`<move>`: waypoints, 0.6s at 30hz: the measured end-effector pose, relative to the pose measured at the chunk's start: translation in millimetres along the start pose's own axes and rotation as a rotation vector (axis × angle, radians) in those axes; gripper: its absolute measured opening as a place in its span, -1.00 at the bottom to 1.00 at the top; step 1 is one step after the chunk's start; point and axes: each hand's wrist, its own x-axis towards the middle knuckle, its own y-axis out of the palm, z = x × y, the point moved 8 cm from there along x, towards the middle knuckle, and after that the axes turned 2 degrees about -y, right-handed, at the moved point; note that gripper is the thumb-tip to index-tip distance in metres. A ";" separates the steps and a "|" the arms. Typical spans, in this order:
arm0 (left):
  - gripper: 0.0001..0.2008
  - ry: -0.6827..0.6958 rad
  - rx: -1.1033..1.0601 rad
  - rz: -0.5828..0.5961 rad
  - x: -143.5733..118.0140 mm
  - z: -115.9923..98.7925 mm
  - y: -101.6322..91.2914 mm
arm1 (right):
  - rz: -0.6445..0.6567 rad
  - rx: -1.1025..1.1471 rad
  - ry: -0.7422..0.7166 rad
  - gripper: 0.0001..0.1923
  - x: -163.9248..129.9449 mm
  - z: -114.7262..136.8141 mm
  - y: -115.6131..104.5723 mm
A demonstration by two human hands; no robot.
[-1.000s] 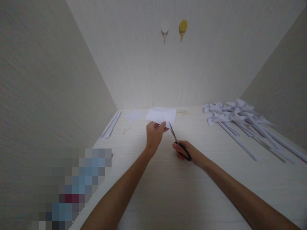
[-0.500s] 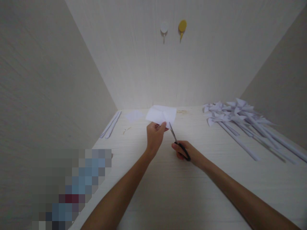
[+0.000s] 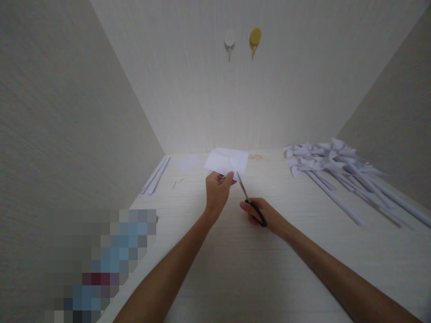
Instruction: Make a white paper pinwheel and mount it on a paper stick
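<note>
My left hand (image 3: 218,188) pinches the near edge of a white sheet of paper (image 3: 227,160), thumb on top and fingers beneath. The sheet is held up above the table and shows faint crease lines. Closed round the black handles of a pair of scissors (image 3: 254,210) is my right hand (image 3: 261,211). The blades point away from me and meet the paper's near right corner, just right of my left thumb. How far the blades are apart is hard to make out.
Several white paper pinwheels (image 3: 332,157) on rolled paper sticks lie heaped at the right. Paper rolls (image 3: 155,176) and a flat paper sheet (image 3: 187,163) are at the left. A white hook (image 3: 230,38) and a yellow hook (image 3: 255,37) are on the back wall. A blurred-out patch (image 3: 111,260) covers the lower left.
Almost nothing differs. My right hand and the scissors have shifted very slightly to the left; the paper and my left hand stay in place.
</note>
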 end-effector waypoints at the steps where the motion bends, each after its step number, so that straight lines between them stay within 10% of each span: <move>1: -0.81 0.001 0.003 0.000 -0.1 -0.1 0.0 | -0.001 -0.002 0.002 -0.53 0.0 -0.4 0.1; 18: -0.82 0.022 0.015 0.019 0.0 -0.7 0.4 | -0.037 -0.083 0.011 -0.50 2.3 -5.5 -1.7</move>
